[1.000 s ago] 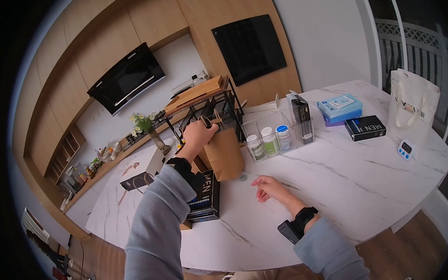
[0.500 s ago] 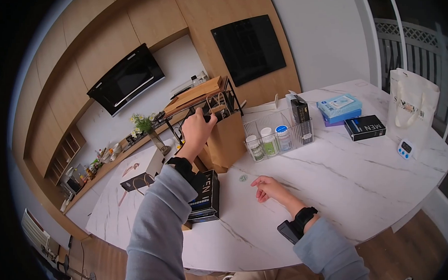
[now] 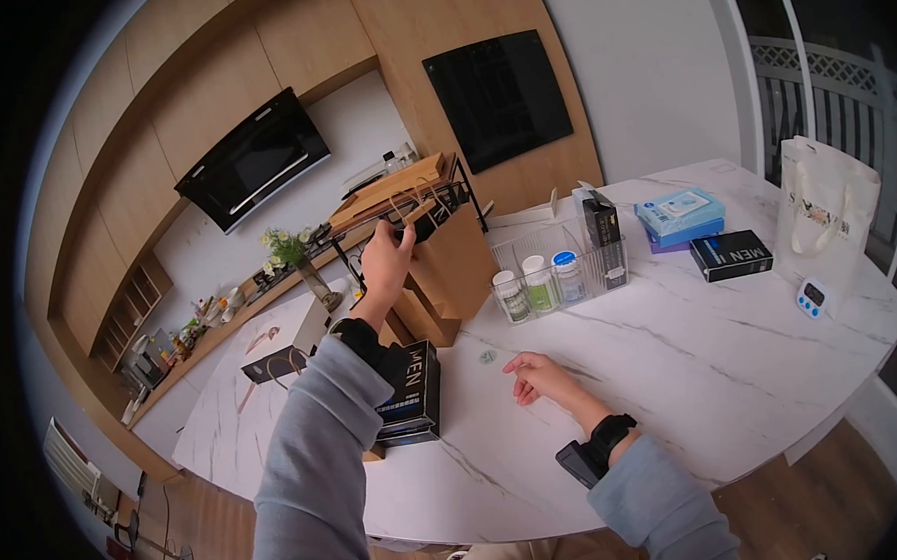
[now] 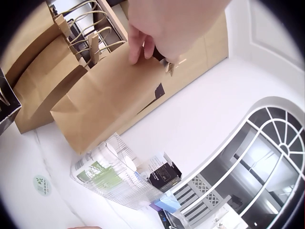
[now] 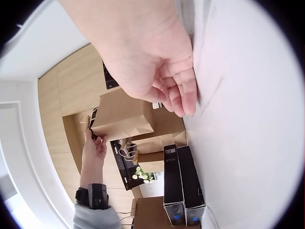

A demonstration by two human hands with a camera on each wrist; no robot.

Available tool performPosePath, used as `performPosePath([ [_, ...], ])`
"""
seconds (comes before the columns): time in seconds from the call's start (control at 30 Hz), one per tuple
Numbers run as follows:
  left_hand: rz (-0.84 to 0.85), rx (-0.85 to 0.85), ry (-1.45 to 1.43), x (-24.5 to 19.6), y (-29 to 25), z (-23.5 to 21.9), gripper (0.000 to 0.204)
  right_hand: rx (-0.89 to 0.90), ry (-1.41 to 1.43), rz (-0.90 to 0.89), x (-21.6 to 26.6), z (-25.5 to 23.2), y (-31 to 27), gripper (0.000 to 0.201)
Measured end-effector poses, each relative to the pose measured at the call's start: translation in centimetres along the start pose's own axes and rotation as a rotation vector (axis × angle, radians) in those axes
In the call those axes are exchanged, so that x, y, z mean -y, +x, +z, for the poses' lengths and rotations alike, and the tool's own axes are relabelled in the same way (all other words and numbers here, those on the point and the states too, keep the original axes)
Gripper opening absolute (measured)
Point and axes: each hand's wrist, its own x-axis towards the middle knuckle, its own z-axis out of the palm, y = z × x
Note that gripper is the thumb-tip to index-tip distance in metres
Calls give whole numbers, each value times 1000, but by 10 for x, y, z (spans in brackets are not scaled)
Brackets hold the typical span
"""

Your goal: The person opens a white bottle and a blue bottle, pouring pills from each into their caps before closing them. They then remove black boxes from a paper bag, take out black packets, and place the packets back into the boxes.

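My left hand [image 3: 388, 265] grips the top edge of a brown paper bag [image 3: 463, 264], which leans to one side with black contents showing at its mouth. In the left wrist view, the fingers of my left hand [image 4: 162, 33] lie against the bag [image 4: 100, 102]. From the right wrist view, the same hand [image 5: 94, 151] pinches the bag [image 5: 125, 114] by its top, beside the handles. Black MEN boxes [image 3: 411, 397] lie stacked below my left wrist. My right hand [image 3: 541, 379] hangs loosely curled over the table, holding nothing.
Further brown bags [image 4: 45, 88] stand beside the gripped one. A clear divided organizer [image 3: 530, 301] holds bottles and a black box. Blue boxes [image 3: 681, 215], a black box [image 3: 733, 256], a timer [image 3: 813, 299] and a white bag [image 3: 828, 203] are at the right.
The gripped bag has moved back and to the right, toward the organizer, and its black contents now show at the top. My left hand has shifted slightly; my right hand has stayed still.
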Motion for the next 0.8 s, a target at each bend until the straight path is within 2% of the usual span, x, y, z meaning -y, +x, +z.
performPosePath([
  [0.07, -164, 59, -160, 5, 2, 2, 38, -2, 1, 1, 0, 0, 0, 24],
  [0.2, -178, 106, -186, 6, 3, -4, 37, 2, 3, -5, 0, 0, 0, 24],
  [0.27, 120, 30, 155, -13, -2, -19, 36, 4, 9, -3, 0, 0, 0, 24],
  [0.37, 218, -63, 141, -9, -4, -17, 34, -1, 4, -2, 0, 0, 0, 24],
  [0.47, 164, -15, 142, -6, -5, -17, 33, -5, 5, -4, 0, -1, 0, 24],
  [0.57, 191, -24, 128, -11, -9, -21, 33, 2, 4, -10, -1, -1, 0, 26],
  [0.67, 171, 35, 77, -31, -16, -35, 33, 10, -2, -19, 2, 1, -2, 26],
  [0.77, 239, 22, 7, -50, -25, -47, 33, 66, 49, 13, 19, 7, -14, 36],
  [0.8, 240, 51, -6, -60, -31, -53, 32, 159, 128, 17, 20, 7, -15, 44],
])
